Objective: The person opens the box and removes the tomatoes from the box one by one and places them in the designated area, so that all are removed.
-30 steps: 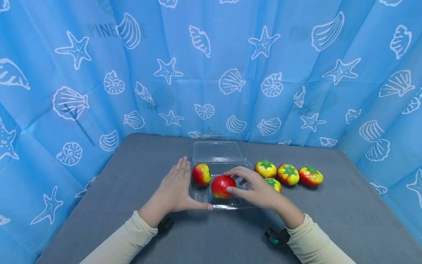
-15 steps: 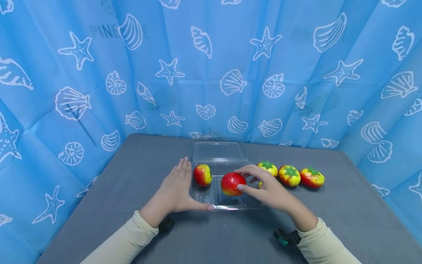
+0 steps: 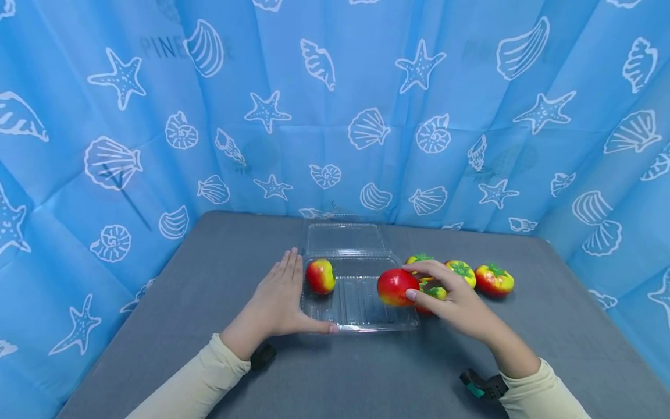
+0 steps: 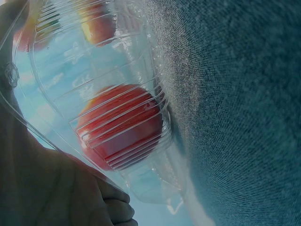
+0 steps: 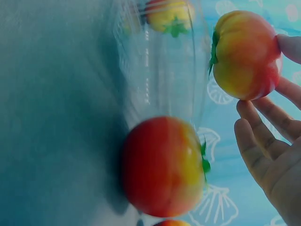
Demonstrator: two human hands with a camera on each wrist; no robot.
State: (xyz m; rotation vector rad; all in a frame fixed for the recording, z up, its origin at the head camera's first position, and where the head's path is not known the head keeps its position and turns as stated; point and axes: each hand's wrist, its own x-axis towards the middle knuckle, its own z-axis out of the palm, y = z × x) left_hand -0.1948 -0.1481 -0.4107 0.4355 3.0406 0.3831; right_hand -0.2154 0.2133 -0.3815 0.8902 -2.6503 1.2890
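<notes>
My right hand (image 3: 452, 297) pinches a red and yellow toy tomato (image 3: 395, 287) between thumb and fingertips, over the right side of a clear plastic clamshell container (image 3: 361, 328). In the right wrist view the held tomato (image 5: 247, 55) is raised, with its green leafy top facing down toward the table. My left hand (image 3: 274, 297) lies against the container's left side, fingers straight and thumb stretched along the front edge. Inside the container, at the back left, sits another toy tomato (image 3: 320, 276), showing red through the ribbed wall in the left wrist view.
Several more toy tomatoes, such as the far right one (image 3: 494, 280), sit right of the container, partly hidden by my right hand. The container's lid (image 3: 344, 237) lies folded back. A blue shell-print curtain (image 3: 324, 145) hangs behind the grey table (image 3: 241, 244).
My right hand has carried its toy tomato rightward and up, from the container's middle to its right side. The left hand and the tomato at the back left have stayed in place.
</notes>
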